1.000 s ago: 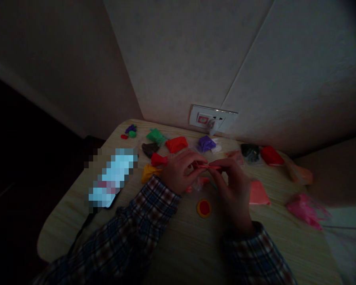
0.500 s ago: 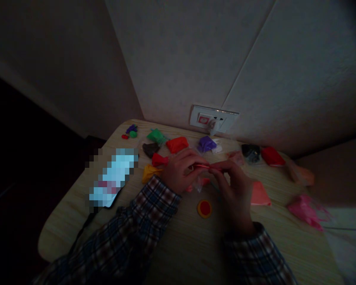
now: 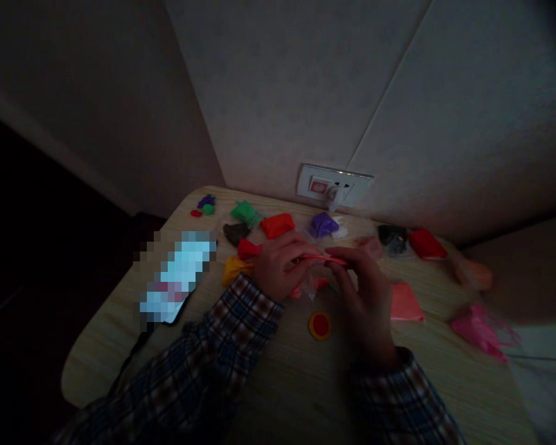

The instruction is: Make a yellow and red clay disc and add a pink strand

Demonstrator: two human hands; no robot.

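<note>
Both hands meet above the middle of a light wooden table (image 3: 269,383). My left hand (image 3: 282,266) and my right hand (image 3: 366,290) each pinch one end of a thin pink-red strip of clay (image 3: 322,258) stretched between their fingertips. Just below the hands a round yellow disc with a red centre (image 3: 319,325) lies flat on the table. Something pink and a clear wrapper (image 3: 312,284) sit under the hands, partly hidden. Both sleeves are plaid.
Several small packets of coloured clay lie along the far edge: green (image 3: 244,212), orange-red (image 3: 277,225), purple (image 3: 323,224), black (image 3: 391,236), red (image 3: 426,243), salmon (image 3: 405,303), yellow (image 3: 234,269). A lit phone (image 3: 178,278) lies at left. A wall socket (image 3: 333,184) is behind. A pink bag (image 3: 479,327) lies at right.
The hands have barely moved; the fingers keep working the thin strip, which stays stretched between them. The view has shifted very slightly.
</note>
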